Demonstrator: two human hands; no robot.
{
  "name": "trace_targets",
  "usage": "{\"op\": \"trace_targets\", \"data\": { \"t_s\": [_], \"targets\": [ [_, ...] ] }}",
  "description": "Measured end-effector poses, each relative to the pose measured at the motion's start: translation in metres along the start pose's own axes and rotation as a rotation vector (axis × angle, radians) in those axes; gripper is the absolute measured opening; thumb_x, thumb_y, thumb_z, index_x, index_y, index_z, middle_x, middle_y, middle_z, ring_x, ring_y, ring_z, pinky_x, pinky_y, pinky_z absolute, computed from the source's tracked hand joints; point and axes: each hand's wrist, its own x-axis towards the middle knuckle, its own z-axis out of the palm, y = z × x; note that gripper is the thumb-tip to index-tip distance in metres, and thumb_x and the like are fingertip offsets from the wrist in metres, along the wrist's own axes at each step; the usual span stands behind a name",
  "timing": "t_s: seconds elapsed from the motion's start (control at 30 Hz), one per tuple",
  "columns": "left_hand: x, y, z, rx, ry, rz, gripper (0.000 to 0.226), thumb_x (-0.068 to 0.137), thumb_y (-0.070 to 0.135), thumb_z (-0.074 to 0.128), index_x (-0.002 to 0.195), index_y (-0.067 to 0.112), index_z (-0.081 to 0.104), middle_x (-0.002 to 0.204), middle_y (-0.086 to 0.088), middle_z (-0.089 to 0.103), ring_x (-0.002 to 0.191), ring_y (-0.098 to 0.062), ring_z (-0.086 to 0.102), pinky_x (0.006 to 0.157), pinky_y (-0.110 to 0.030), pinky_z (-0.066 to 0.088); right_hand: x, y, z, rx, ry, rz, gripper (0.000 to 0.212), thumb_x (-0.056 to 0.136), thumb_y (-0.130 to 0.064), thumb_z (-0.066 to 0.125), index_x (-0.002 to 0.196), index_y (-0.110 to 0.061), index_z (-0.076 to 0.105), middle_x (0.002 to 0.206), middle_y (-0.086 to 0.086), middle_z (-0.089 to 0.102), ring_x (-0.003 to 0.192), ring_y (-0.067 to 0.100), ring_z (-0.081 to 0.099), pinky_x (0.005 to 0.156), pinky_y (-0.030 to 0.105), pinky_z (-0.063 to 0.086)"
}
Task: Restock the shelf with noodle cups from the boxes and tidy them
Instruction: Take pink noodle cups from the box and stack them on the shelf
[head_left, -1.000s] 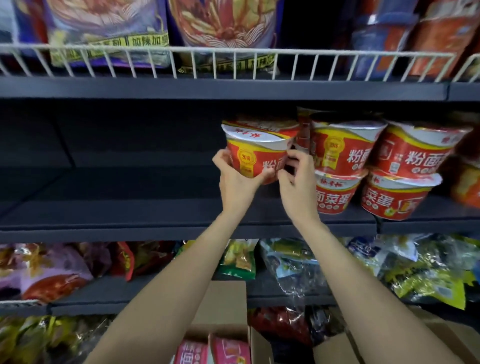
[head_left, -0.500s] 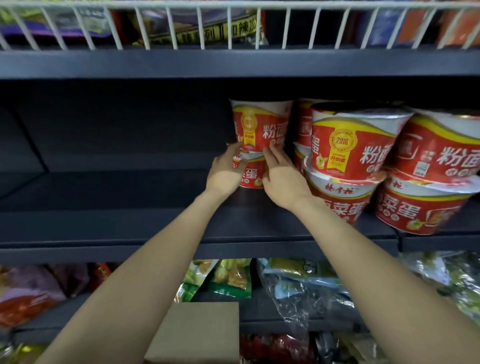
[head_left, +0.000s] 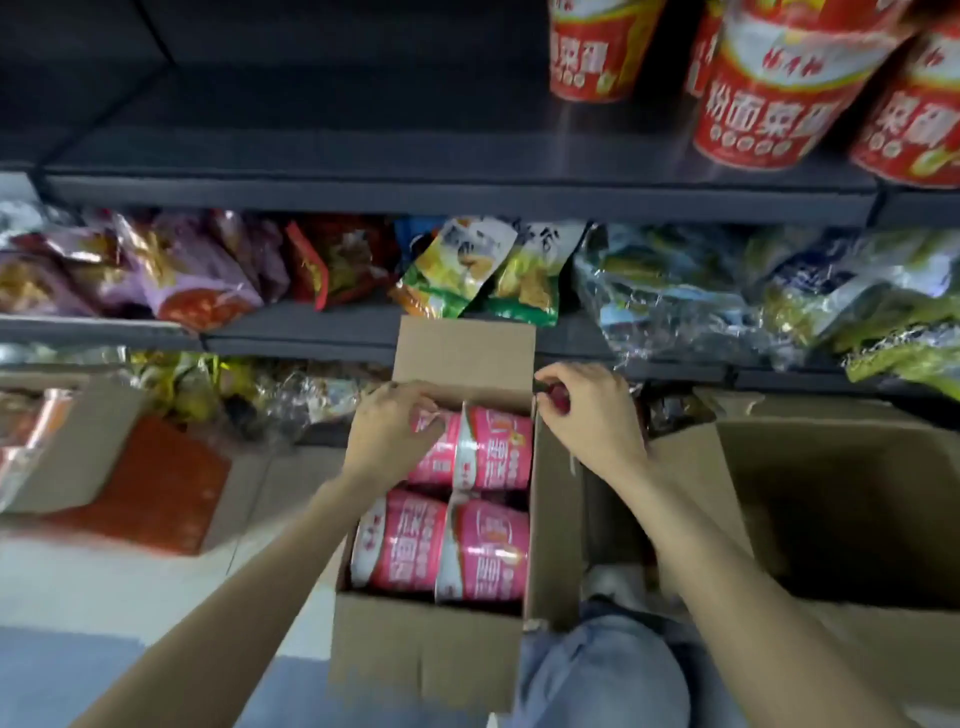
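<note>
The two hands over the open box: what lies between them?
In the head view, between the left hand and the right hand lies one pink noodle cup on its side, in the open box.

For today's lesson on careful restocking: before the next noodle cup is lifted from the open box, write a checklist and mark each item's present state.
1. Open box has cups left: ok, four pink cups show.
2. Left hand on the far left cup: ok.
3. Right hand free: cannot tell, it is at the box's right wall.
4. Free room on the shelf left of the red cups: ok.
5. Firm grip: cannot tell.
</note>
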Motion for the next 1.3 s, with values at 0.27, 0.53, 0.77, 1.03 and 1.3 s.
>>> {"op": "trace_targets", "data": {
  "t_s": [0.27, 0.53, 0.77, 1.03, 1.3],
  "targets": [
    [-0.098, -0.076, 0.058, 0.287, -0.298, -0.332, 0.088, 0.076, 0.042, 0.070, 0.145, 0.024, 0.019, 0.148, -0.006, 0.027, 0.131, -0.032, 0.031, 0.107, -0.047, 0.032, -0.093, -0.016, 0.082, -0.026, -0.771, 0.051, 0.095, 0.082, -0.034, 0.073, 0.152, -0.018, 0.012, 0.156, 0.007, 0.015, 0.143, 0.026, 0.020, 0.114, 0.037, 0.024],
    [-0.115, -0.111, 0.065, 0.324, -0.243, -0.243, 0.099, 0.075, 0.040, 0.073, 0.150, 0.025, 0.011, 0.147, -0.007, 0.029, 0.129, -0.028, 0.031, 0.104, -0.043, 0.034, -0.104, -0.017, 0.138, -0.310, -1.043, -0.055, 0.137, 0.068, -0.047, 0.081, 0.141, -0.032, -0.034, 0.152, 0.034, -0.010, 0.145, 0.042, -0.005, 0.117, 0.045, -0.005],
    [-0.111, -0.118, 0.067, 0.373, -0.253, -0.210, 0.104, 0.071, 0.044, 0.076, 0.149, 0.026, 0.010, 0.143, -0.007, 0.032, 0.129, -0.026, 0.032, 0.107, -0.042, 0.033, -0.098, -0.020, 0.119, -0.275, -0.885, -0.152, 0.135, 0.066, -0.053, 0.079, 0.138, -0.039, -0.034, 0.140, 0.021, 0.029, 0.128, 0.033, 0.032, 0.116, 0.042, 0.018],
    [-0.117, -0.103, 0.076, 0.396, -0.268, -0.215, 0.081, 0.084, 0.044, 0.062, 0.150, 0.029, 0.018, 0.148, -0.010, 0.030, 0.133, -0.030, 0.030, 0.110, -0.039, 0.025, -0.080, -0.029, 0.017, 0.057, -0.515, 0.022, 0.134, 0.057, -0.053, 0.083, 0.145, -0.046, -0.017, 0.150, 0.003, 0.020, 0.132, 0.020, 0.029, 0.102, 0.037, 0.035],
    [-0.112, -0.073, 0.105, 0.287, -0.168, -0.477, 0.108, 0.074, 0.050, 0.072, 0.150, 0.017, 0.003, 0.149, -0.011, 0.027, 0.135, -0.029, 0.030, 0.108, -0.043, 0.029, -0.095, -0.003, 0.044, 0.528, -0.177, 0.427, 0.130, 0.055, -0.037, 0.090, 0.150, -0.038, 0.001, 0.150, -0.005, 0.026, 0.130, 0.004, 0.030, 0.108, 0.030, 0.028]
  ]
}}
